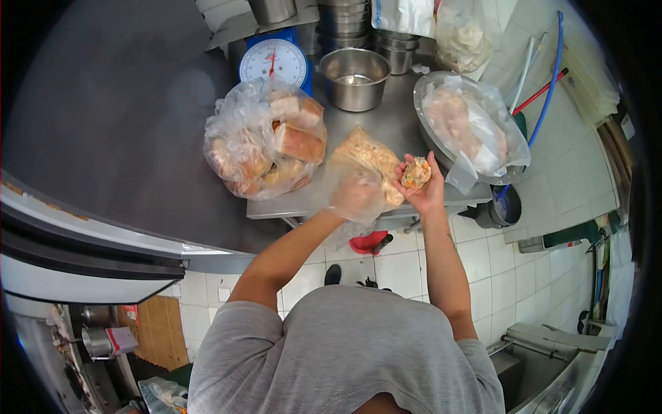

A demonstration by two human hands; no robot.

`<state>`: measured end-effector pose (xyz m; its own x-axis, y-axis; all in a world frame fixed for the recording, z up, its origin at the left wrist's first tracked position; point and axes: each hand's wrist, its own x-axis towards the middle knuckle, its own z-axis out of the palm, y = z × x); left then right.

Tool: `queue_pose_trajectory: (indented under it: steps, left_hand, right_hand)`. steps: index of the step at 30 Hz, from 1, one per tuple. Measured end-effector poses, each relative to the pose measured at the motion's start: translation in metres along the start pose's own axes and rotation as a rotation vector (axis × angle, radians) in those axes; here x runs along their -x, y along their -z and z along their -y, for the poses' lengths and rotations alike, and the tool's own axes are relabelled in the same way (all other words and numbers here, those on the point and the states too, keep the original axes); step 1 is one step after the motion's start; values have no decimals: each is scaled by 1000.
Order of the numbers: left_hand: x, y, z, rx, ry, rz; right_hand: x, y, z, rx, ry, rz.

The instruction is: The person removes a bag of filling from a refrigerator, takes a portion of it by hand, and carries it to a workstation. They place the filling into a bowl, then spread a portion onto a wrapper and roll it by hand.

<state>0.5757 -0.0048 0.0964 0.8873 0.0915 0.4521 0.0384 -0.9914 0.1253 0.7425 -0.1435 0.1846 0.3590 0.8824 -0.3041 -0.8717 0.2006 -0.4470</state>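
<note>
In my right hand (429, 190) rests a rounded ball of chopped mixture (416, 172) with orange and green bits. The palm faces up and the fingers curl around its sides. A clear plastic bag of orange-tan crumbs (365, 148) lies on the steel table (276, 208), directly left of that hand. My left hand (355, 193) is at the bag's near end, covered by cloudy plastic. Its fingers are too veiled to make out. Farther left sits a clear bag of bread loaves (301, 143).
Behind the crumbs stands a steel pot (354, 81), beside a blue dial scale (273, 63) and stacked steel pans (343, 21). A large metal bowl (429, 131) with plastic-wrapped pale food is at the right. A dark bucket (502, 207) stands below the table's right end.
</note>
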Motion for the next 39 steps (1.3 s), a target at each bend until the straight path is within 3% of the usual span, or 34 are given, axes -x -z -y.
queue_pose_trajectory:
  steps: [3,6,9,12,16,19,23,26,29,33,39]
  left_hand:
    - [22,0,17,-52,32,57]
    - [36,55,15,-5,202,155]
    - [33,132,-3,766,899,297]
    - [47,185,3,1599,1002,229]
    - [38,248,-7,1890,882,35]
    - [9,253,-15,1899,834,-203]
    - [-46,203,-12,1723,651,-154]
    - [-73,157,-7,1098,623,-83]
    - [-72,142,-5,655,357,-185]
    - [-65,159,-26,513,206,-199]
    - [-63,141,-30,389,229,-303]
  right_hand:
    - [-1,3,-1,5,11,18]
    - [1,-2,-5,-11,-11,9]
    - [7,-19,-17,-34,-54,35]
    - [13,-35,-32,-48,-107,91]
    - [11,-44,-52,-89,-195,240]
    - [17,-62,-64,-198,-273,311]
    - [28,-89,-64,-178,-138,238]
    - [17,-79,-55,-218,-120,262]
    - [15,-72,-42,-259,-72,198]
    - [18,-64,-37,-273,-45,207]
    - [12,-61,-38,-244,-44,213]
